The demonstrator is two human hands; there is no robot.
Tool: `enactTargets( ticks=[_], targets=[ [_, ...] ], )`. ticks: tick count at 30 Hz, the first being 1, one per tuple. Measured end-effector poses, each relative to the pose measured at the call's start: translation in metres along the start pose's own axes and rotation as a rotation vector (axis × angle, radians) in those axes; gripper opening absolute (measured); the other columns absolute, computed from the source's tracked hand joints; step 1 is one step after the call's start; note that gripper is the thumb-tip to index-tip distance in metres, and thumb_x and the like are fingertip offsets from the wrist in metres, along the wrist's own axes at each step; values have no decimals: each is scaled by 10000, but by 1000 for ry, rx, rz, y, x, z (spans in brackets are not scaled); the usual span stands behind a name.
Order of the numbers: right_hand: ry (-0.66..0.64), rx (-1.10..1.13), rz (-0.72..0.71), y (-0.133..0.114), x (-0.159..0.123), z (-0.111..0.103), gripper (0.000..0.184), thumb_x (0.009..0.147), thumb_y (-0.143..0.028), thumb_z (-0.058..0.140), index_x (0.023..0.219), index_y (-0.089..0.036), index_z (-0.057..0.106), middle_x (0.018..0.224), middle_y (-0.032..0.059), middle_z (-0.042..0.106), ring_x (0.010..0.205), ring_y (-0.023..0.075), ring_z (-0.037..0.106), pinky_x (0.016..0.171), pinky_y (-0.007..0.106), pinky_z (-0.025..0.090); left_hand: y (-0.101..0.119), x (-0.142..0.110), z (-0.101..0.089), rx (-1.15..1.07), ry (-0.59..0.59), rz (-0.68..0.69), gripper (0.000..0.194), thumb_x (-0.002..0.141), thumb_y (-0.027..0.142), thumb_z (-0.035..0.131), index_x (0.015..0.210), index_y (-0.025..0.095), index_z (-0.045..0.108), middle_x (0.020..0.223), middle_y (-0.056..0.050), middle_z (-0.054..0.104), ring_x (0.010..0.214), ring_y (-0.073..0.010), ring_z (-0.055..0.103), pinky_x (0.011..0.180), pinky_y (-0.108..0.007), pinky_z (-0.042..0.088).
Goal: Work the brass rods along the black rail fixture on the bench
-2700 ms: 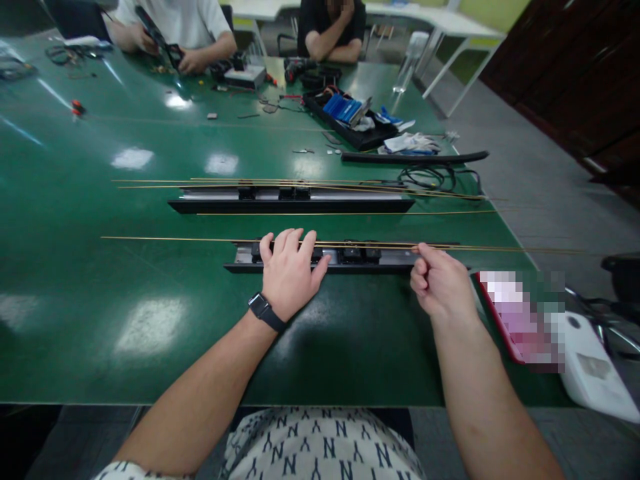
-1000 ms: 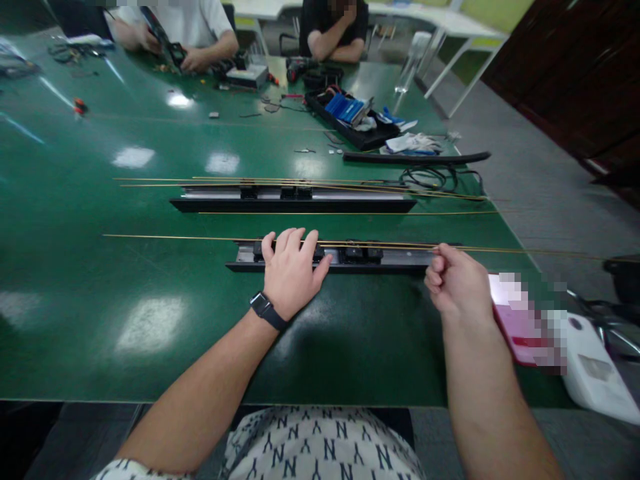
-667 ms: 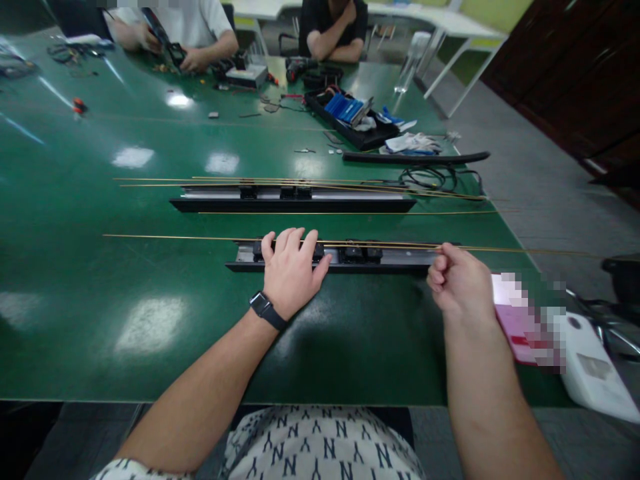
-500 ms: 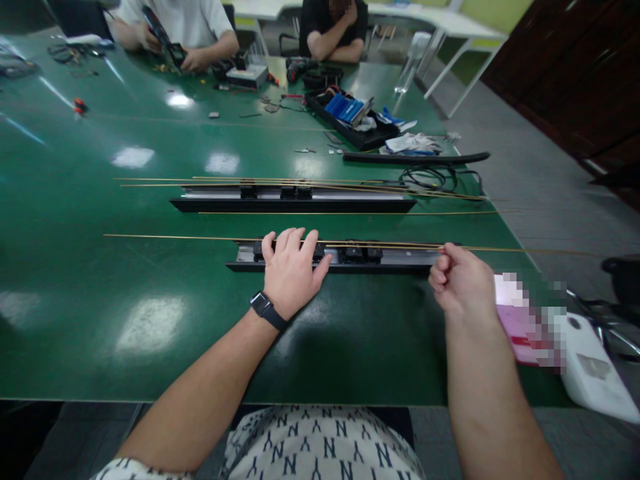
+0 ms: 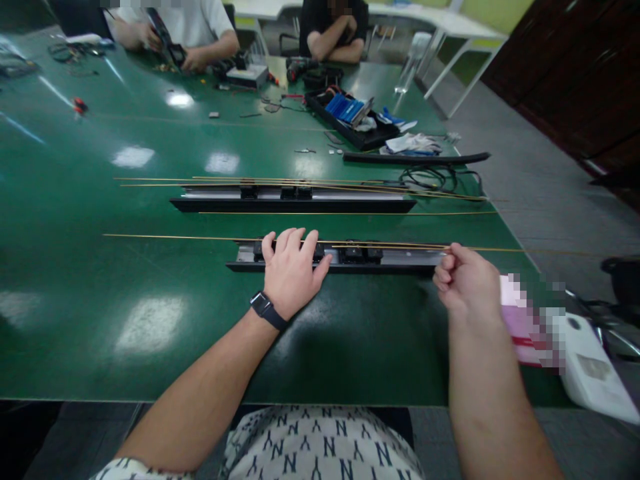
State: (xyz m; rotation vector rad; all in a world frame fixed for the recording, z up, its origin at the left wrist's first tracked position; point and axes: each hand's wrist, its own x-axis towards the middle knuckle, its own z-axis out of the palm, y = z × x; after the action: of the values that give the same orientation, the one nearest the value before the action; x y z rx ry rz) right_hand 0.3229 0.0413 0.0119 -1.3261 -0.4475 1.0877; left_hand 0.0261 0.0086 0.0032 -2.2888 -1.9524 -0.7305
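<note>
A long black and silver channel [image 5: 400, 257] with dark blocks [image 5: 361, 251] inside lies across the green table in front of me. My left hand [image 5: 293, 267] rests over its left part with fingers spread, covering some of the channel. Thin brass-coloured rods [image 5: 170, 237] run along the channel's far edge, passing by my left fingertips. At the channel's right end my right hand [image 5: 465, 273] is closed, thumb and forefinger pinching a thin brass-coloured rod [image 5: 500, 250] that extends past the table's right edge.
Behind lies a second channel [image 5: 295, 205] with more thin rods over it. Farther back are a black strip [image 5: 415, 159], gloves [image 5: 413, 143] and a black tray [image 5: 363, 140]. A pink-screened phone [image 5: 520, 327] and white device [image 5: 600, 367] lie right. Two people sit opposite.
My right hand has slid to the right along the rods, from above the channel's right part to its right end, still pinching. My left hand has stayed in place on the channel.
</note>
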Motion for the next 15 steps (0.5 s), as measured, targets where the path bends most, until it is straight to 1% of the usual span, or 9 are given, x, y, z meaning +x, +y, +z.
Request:
enactTargets(
  ticks=[5, 10, 15],
  targets=[
    [40, -53, -17, -2, 3, -3, 180, 850, -212, 677, 716, -208, 557, 486, -78, 480, 292, 66, 351, 272, 202, 207, 0, 0, -1, -2, -1, -1, 436, 1005, 466, 540, 1354, 217, 618, 1390, -147, 650, 1355, -334, 524, 1197, -581, 248],
    [55, -52, -24, -2, 4, -4, 158, 863, -186, 635, 723, -202, 564, 496, -71, 475, 301, 67, 349, 279, 210, 196, 0, 0, -1, -6, -4, -3, 434, 999, 462, 552, 1351, 217, 621, 1397, -146, 646, 1355, -332, 523, 1202, -583, 243],
    [64, -37, -28, -3, 3, -4, 175, 877, -172, 616, 714, -202, 560, 490, -71, 471, 299, 64, 341, 271, 203, 194, 1, 0, -2, 3, -9, 5, 432, 1007, 470, 538, 1350, 218, 616, 1393, -144, 649, 1351, -328, 527, 1196, -585, 247]
  ],
)
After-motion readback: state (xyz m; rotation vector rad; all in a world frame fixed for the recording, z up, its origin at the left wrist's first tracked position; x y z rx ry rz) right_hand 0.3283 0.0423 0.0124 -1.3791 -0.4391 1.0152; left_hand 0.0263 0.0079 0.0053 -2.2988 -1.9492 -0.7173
